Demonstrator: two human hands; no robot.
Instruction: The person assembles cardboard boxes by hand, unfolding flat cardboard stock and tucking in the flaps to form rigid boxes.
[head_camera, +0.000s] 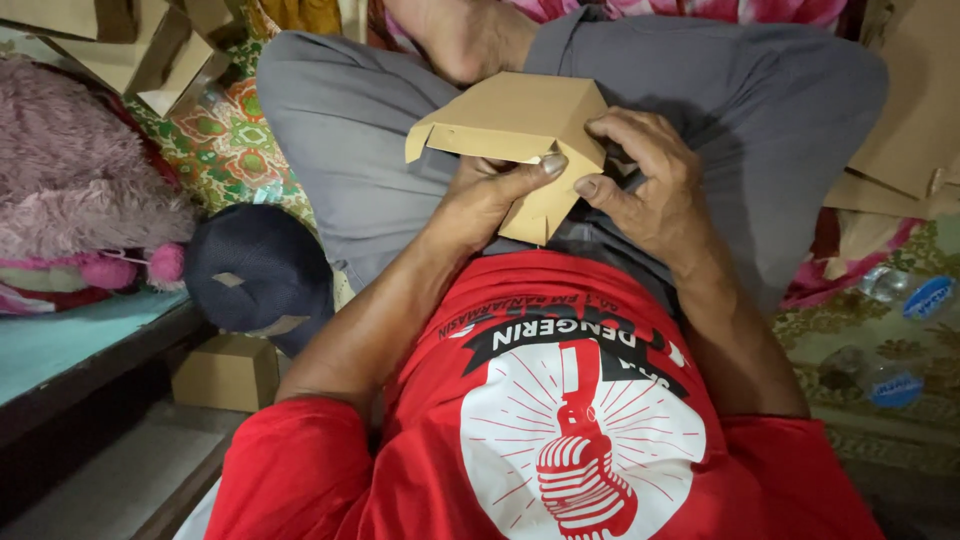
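Both hands are gripping a tan box (510, 120) over the lap: the left hand (480, 205) is pinching its lower flap from beneath, the right hand (650, 185) is clasping its right side. Farther left, flat cartons (150, 50) are lying.

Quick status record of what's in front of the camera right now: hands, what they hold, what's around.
left hand: grips the box from below, thumb pressed on a flap
right hand: fingers on the box's right side, thumb at the same flap
box: brown cardboard, half folded, held over the lap, one flap sticking out at left
cap: dark, lying left of the person
finished box: on the floor under the cap
bottles: clear plastic, at right
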